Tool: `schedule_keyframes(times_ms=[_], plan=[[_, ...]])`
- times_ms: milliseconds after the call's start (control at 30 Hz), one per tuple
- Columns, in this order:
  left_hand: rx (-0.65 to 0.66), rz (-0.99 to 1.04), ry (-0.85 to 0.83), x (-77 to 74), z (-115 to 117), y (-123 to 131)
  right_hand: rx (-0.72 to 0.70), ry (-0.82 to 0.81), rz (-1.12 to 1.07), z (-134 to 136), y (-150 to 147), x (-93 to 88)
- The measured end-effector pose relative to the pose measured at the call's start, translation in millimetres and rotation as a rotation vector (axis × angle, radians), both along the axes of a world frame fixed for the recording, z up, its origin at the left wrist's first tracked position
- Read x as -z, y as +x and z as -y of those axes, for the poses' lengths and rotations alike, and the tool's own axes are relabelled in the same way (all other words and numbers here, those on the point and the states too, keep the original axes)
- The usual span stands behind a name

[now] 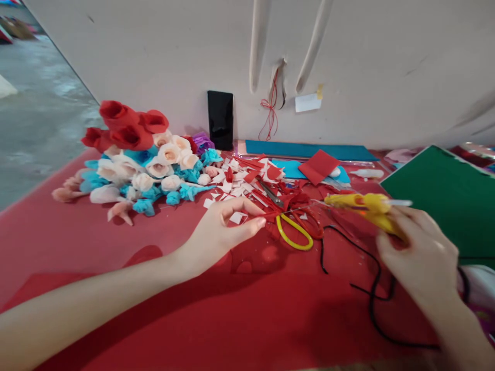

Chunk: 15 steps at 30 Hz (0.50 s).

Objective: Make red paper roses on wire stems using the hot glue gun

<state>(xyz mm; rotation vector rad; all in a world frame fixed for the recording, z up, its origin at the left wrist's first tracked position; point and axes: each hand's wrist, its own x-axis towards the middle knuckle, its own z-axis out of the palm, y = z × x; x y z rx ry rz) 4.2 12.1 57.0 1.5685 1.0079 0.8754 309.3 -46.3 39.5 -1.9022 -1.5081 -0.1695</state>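
Note:
My left hand (220, 229) pinches the twisted end of a red paper flower (296, 201) between thumb and fingers, over the middle of the table. In my right hand (421, 252) is a yellow hot glue gun (359, 202), its nozzle pointing left toward the flower. A thin strand seems to run from the nozzle to the flower. The glue stick's pale end sticks out at the gun's back. Just below the flower lie scissors with a yellow handle loop (296, 242), partly hidden by it.
Paper flowers (154, 165) in red, white and blue are heaped at the left. White and red paper scraps (240, 180) lie behind my left hand. A black phone (220, 121) leans on the wall. Black cord (373, 299) curls at the right, near a green sheet (436, 196).

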Motion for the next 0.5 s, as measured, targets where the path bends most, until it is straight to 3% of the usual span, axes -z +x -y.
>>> schedule_keyframes(times_ms=[200, 300, 400, 500], plan=[[-0.029, 0.005, -0.001, 0.2, 0.4, -0.2, -0.02, -0.215, -0.58, 4.9, 5.2, -7.8], [-0.044, -0.023, 0.033, -0.4, 0.2, 0.3, -0.059, -0.313, -0.763, 5.7, -4.7, -10.4], [-0.036, -0.051, 0.098, -2.5, 0.6, 0.4, -0.107, -0.343, -0.791, 10.8, -16.6, -15.8], [-0.023, -0.06, 0.16, -5.6, 1.7, 0.1, -0.033, -0.257, -0.622, 23.5, -28.8, -21.4]])
